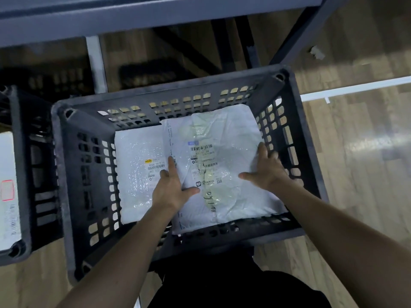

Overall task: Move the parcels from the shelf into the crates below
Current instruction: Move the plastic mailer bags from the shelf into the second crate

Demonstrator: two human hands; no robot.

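Observation:
A dark slotted crate (73,174) stands on the floor below me. Inside lies a white bubble-wrap parcel (138,181) at the left, and a larger white plastic parcel (222,141) with barcode labels rests partly over it. My left hand (170,187) holds the larger parcel's left edge, thumb on top and index finger stretched along the edge. My right hand (265,167) lies on its right edge with fingers spread and straight. The grey shelf (133,16) runs across the top of the view; no parcels show on it.
A second dark crate (22,170) stands at the left with a white labelled parcel (7,190) inside. A white post (96,63) and dark shelf legs (249,43) rise behind the crates. Wooden floor (367,152) spreads to the right.

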